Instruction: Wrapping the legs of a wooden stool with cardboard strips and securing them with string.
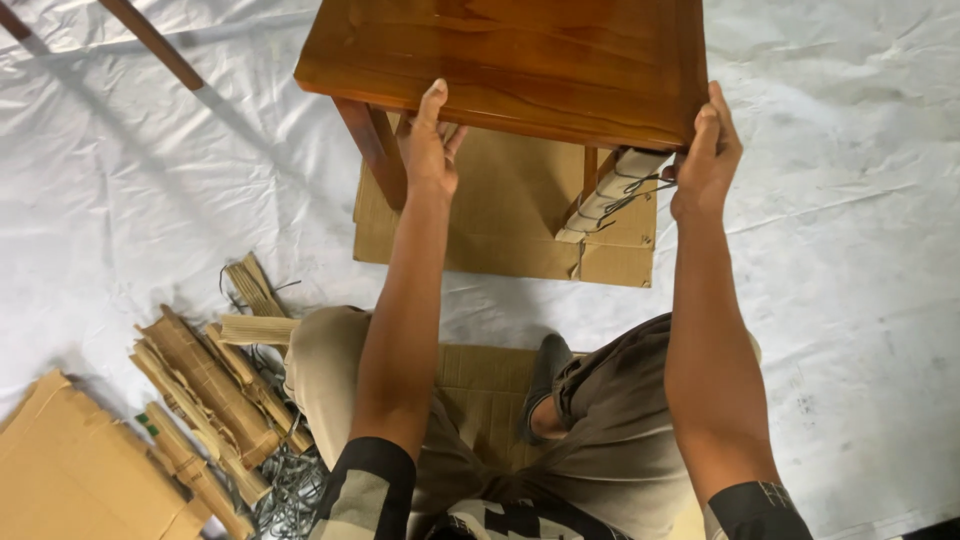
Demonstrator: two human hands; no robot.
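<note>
Left hand (432,150) and right hand (708,155) clamp wooden table (520,55) edge (one leg wrapped); uneven cardboard sheet (500,215) could tip it.

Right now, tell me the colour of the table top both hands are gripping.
The table top is glossy reddish-brown wood, seen best in the head view.

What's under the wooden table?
Under the wooden table lies flat cardboard, plus one leg's paper wrapping tied with string. The tabletop hides the far legs.

Wrinkled white floor sheet (840,300), seemingly plastic
</note>
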